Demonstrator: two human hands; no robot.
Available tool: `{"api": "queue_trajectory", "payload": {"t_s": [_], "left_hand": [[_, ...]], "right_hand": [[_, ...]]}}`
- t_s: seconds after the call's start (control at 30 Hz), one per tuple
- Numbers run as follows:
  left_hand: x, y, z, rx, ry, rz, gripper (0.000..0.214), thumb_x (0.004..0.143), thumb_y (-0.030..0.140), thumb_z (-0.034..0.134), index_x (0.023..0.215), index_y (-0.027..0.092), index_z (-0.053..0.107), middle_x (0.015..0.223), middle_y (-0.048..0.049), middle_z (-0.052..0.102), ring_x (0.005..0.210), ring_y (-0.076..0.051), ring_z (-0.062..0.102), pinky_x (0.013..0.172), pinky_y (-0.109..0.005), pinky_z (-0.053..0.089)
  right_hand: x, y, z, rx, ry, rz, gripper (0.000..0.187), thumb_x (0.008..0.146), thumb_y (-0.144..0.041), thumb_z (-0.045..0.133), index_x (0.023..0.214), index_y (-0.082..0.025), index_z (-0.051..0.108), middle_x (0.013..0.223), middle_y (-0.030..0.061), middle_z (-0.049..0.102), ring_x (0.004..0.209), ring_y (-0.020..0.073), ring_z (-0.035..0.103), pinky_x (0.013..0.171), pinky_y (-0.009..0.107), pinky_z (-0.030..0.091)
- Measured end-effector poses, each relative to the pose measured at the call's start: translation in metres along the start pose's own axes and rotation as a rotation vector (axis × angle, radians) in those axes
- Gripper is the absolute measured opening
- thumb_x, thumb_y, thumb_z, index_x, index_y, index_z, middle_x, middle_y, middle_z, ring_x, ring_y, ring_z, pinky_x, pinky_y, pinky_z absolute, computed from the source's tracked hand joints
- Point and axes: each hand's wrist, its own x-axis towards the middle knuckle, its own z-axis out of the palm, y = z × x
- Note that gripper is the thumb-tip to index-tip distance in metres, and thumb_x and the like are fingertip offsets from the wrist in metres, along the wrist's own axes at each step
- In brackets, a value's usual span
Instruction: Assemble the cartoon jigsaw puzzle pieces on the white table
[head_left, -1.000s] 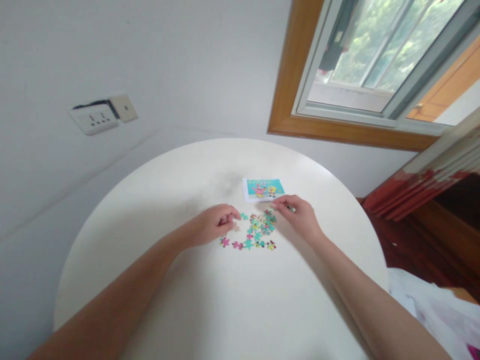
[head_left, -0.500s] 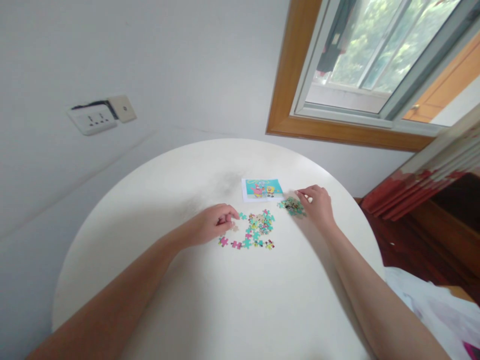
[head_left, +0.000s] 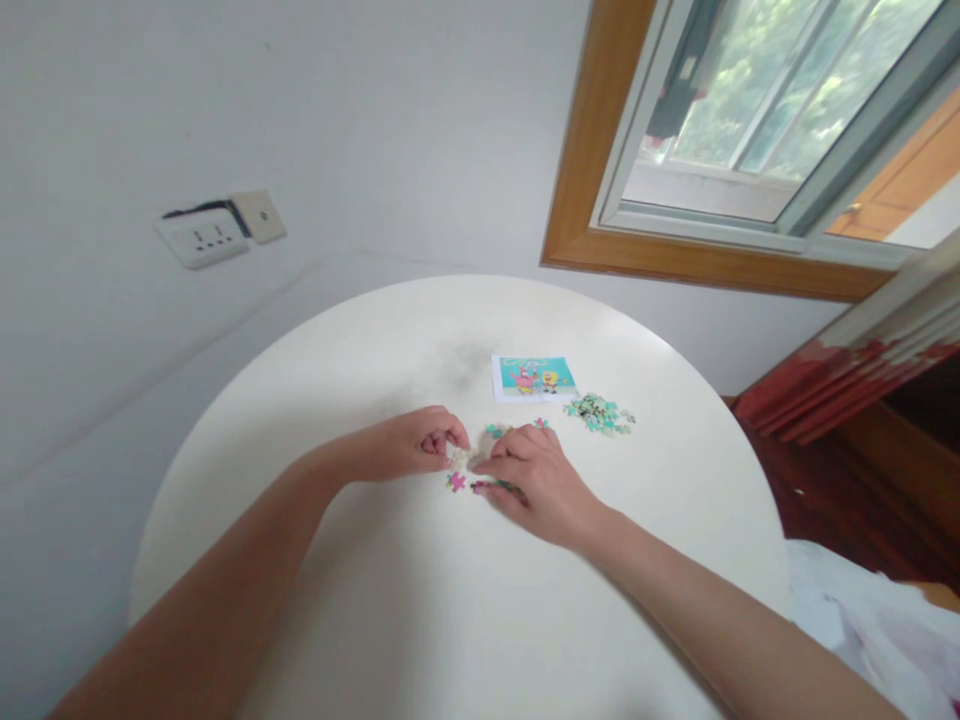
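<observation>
My left hand (head_left: 424, 442) is closed, thumb and index finger pinching at a pale jigsaw puzzle piece (head_left: 460, 459) just above the table. My right hand (head_left: 536, 482) is curled with its fingertips at the same spot, by a pale, blurred puzzle piece. It hides much of the group of pieces beneath it. A pink puzzle piece (head_left: 456, 482) lies below the left fingertips, and teal pieces (head_left: 495, 431) show behind the right knuckles. Farther back lies a picture card (head_left: 535, 378) with two cartoon figures on teal.
A loose pile of puzzle pieces (head_left: 600, 413) lies right of the card on the round white table (head_left: 420, 620). Behind the table is a wall with a socket (head_left: 204, 238) and a wood-framed window (head_left: 712, 265). White plastic (head_left: 862, 610) sits at the lower right.
My right hand has moved left from the pile to the grouped pieces, meeting the left hand. The left hand has stayed nearly in place. The view has shifted slightly.
</observation>
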Motion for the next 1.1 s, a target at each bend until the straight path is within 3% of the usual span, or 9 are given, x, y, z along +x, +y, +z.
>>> {"api": "queue_trajectory", "payload": {"t_s": [0.2,0.43,0.87,1.1], "left_hand": [[-0.002,0.0,-0.002,0.031,-0.032,-0.01,0.035,0.069,0.028,0.056,0.102,0.017,0.062,0.09,-0.0039,0.058,0.084,-0.019,0.058,0.075,-0.027,0.047],[-0.001,0.003,0.002,0.081,0.016,-0.028,0.033,0.067,0.029,0.055,0.097,0.016,0.062,0.082,-0.003,0.056,0.074,-0.018,0.056,0.065,-0.026,0.046],[-0.001,0.002,0.001,0.067,0.038,-0.039,0.027,0.068,0.03,0.057,0.092,0.016,0.06,0.076,-0.001,0.054,0.069,-0.016,0.053,0.062,-0.025,0.044],[0.0,0.003,0.003,0.091,0.053,-0.031,0.029,0.069,0.033,0.058,0.092,0.016,0.061,0.076,-0.001,0.053,0.067,-0.015,0.052,0.061,-0.024,0.043]], "right_hand": [[-0.004,-0.006,-0.006,-0.073,-0.078,0.071,0.025,0.088,-0.039,0.061,0.106,-0.025,0.068,0.105,0.0061,0.06,0.102,0.0226,0.046,0.09,0.039,0.031],[-0.004,-0.004,-0.007,-0.068,-0.075,0.082,0.012,0.087,-0.028,0.062,0.095,-0.028,0.07,0.103,0.0038,0.06,0.101,0.0219,0.047,0.095,0.042,0.029],[-0.004,-0.001,-0.005,-0.065,-0.055,0.073,0.016,0.088,-0.03,0.06,0.1,-0.025,0.069,0.1,0.0059,0.062,0.098,0.0226,0.047,0.091,0.041,0.03],[-0.006,0.014,-0.028,-0.044,-0.126,0.084,0.026,0.085,-0.024,0.063,0.111,-0.026,0.067,0.105,0.0057,0.062,0.099,0.0224,0.048,0.085,0.037,0.033]]}}
